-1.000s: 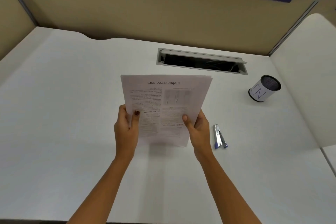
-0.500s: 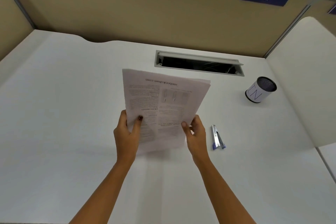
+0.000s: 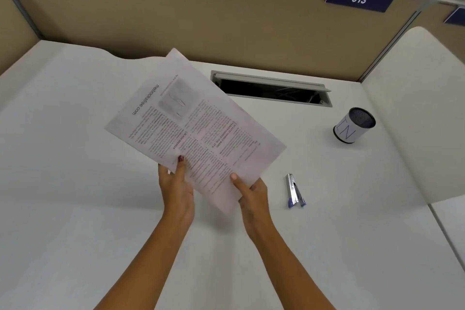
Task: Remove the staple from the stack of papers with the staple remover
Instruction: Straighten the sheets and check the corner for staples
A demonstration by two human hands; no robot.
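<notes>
The left hand [image 3: 177,191] and right hand [image 3: 254,200] each pinched the stack of papers [image 3: 196,123], fingers [image 3: 256,187] curled behind; the staple remover [image 3: 295,191] lay on the desk [image 3: 75,184], three o'clock of them

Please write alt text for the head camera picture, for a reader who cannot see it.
A left hand and a right hand pinch the near edge of a tilted stack of papers above a white desk. The staple remover lies untouched on the desk, right of the hands; a mesh cup stands farther back.
</notes>
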